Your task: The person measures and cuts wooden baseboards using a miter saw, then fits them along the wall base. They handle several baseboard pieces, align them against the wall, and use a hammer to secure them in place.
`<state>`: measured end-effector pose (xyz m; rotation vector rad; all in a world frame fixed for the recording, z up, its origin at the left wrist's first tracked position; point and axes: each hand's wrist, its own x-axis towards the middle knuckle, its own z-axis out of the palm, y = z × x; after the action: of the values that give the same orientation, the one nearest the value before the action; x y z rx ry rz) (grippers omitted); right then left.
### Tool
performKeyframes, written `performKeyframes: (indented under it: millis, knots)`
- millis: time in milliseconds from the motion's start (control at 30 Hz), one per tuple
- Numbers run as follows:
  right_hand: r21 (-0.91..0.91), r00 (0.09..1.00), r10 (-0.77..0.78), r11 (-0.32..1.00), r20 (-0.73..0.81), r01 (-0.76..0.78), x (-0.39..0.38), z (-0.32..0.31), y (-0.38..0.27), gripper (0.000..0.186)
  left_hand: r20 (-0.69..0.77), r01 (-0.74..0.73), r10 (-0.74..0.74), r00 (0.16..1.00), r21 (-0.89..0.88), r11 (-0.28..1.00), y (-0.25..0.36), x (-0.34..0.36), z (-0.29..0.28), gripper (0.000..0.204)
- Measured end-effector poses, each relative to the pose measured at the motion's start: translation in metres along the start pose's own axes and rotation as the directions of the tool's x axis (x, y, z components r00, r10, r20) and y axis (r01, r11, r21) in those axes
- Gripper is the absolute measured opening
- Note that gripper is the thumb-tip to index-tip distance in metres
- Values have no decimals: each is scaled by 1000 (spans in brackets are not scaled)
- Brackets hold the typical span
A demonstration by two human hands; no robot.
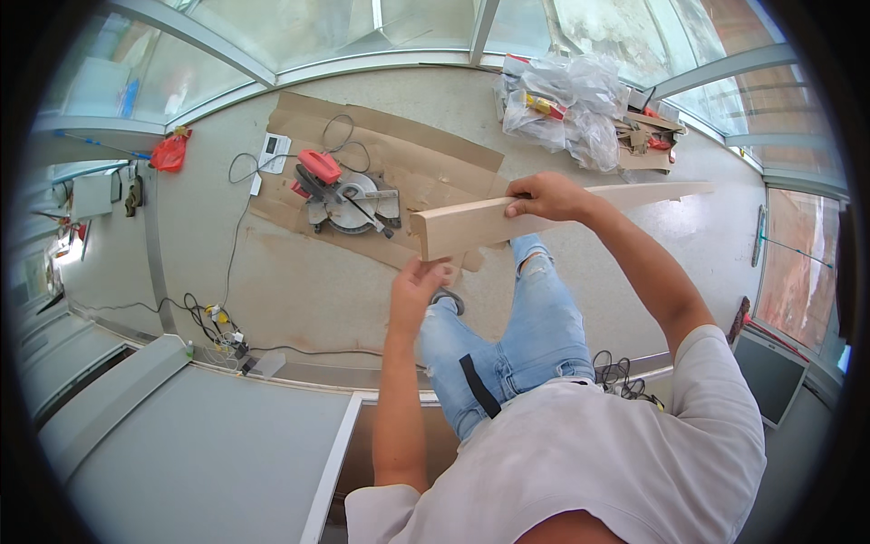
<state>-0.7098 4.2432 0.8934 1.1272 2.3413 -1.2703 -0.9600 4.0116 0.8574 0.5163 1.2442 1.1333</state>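
A long, pale wooden trim board (471,228) with a stepped end is held up in front of me, running away to the right. My right hand (547,198) is closed around its upper edge, thumb on the near face. Under the board's left end, my left hand (421,283) has its fingers curled at the lower corner; the exact contact of the fingertips is hard to make out. Beyond my left hand, a red and grey miter saw (349,195) sits on a flattened cardboard sheet (417,150) on the floor.
Clear plastic wrapping (580,100) covers a pile at the back right. A red plastic bag (169,152) is at the back left. Cables and a power strip (222,317) lie left of my legs. Glazed walls (381,32) border the far side. A grey panel (768,376) leans at the right.
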Motion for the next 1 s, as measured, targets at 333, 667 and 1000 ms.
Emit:
performKeyframes:
  millis: [333,667,1000]
  knots:
    - [85,944,-328,942,32,325,-132,17,-152,45,-338,-268,282,898,86,959,42,-161,125,25]
    - [374,829,-364,904,425,205,-253,32,-49,53,-717,-478,509,475,275,834,15,-308,227,25]
    - [-291,801,76,948,593,126,-335,51,202,60,-876,-768,479,53,271,580,22,-418,250,28]
